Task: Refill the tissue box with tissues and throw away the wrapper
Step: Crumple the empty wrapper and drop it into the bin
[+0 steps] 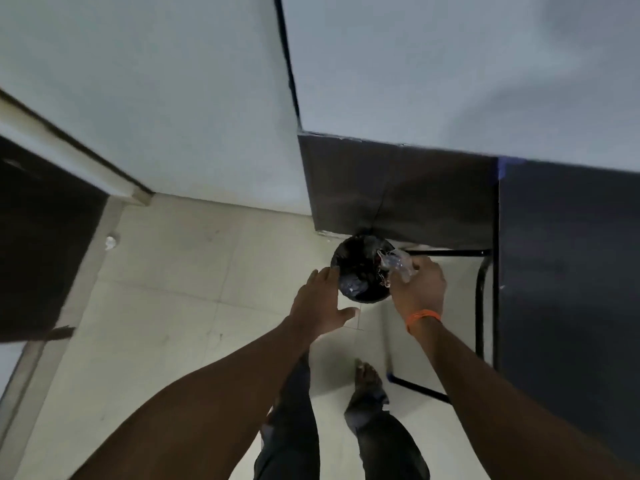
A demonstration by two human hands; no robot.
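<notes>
A round black bin lined with a dark bag stands on the tiled floor, against a dark panel. My right hand, an orange band on its wrist, is shut on a crumpled clear plastic wrapper held over the bin's right rim. My left hand hovers at the bin's left edge with its fingers spread and nothing in it. Some crumpled waste lies inside the bin. The tissue box is not in view.
A dark table with black metal legs stands to the right of the bin. A dark doorway opens at the left. A small white scrap lies on the floor by the door frame. My bare foot is below the bin.
</notes>
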